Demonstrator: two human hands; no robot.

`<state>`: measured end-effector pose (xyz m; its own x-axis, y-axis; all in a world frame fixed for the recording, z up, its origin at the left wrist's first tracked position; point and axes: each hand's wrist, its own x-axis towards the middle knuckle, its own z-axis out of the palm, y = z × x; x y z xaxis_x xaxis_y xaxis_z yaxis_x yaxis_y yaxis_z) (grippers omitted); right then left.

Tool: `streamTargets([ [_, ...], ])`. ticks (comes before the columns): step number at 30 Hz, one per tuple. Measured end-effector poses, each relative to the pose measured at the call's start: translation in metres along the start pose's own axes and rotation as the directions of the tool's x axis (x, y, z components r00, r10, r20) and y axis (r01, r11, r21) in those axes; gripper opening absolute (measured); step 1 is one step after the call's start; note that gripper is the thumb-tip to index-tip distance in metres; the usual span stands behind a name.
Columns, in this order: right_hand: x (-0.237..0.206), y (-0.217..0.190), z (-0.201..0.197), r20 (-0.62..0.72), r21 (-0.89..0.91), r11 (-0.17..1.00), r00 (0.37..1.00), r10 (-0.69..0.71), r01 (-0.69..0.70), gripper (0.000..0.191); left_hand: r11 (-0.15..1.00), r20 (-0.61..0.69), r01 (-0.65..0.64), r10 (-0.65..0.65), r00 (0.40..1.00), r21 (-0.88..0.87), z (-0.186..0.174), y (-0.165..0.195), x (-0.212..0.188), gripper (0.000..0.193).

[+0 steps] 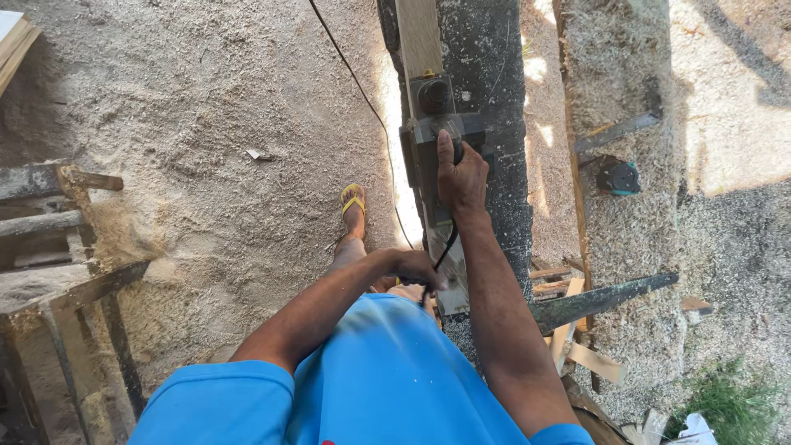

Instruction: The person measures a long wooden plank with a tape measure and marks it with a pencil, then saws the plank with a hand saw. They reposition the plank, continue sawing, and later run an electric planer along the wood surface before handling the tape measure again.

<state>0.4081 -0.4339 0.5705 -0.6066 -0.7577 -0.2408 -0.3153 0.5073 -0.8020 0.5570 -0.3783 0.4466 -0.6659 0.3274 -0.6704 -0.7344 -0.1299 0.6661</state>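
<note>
Right hand [461,177]: closed round the handle of an electric planer [437,132] sitting on a wooden plank [418,37].
Left hand [416,268]: clenched on the planer's black cord [362,91] beside the plank.

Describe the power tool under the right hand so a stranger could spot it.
Find the long dark beam running up the middle. On the pale plank along it sits a grey electric planer, gripped by the right hand. Its round black knob and trailing black cord set it apart.
</note>
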Motion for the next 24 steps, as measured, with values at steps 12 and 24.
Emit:
streamTargets([
  [12,0.03,-0.007,0.007,-0.022,-0.013,0.998,0.998,-0.057,0.057,0.067,0.799,-0.717,0.175,0.391,0.577,0.576,-0.065,0.023,-0.06,0.018],
  [24,0.116,-0.06,0.024,-0.035,-0.096,0.995,0.999,-0.007,0.004,0.072,0.835,-0.605,-0.056,0.441,0.662,0.547,-0.159,0.054,-0.094,0.022],
])
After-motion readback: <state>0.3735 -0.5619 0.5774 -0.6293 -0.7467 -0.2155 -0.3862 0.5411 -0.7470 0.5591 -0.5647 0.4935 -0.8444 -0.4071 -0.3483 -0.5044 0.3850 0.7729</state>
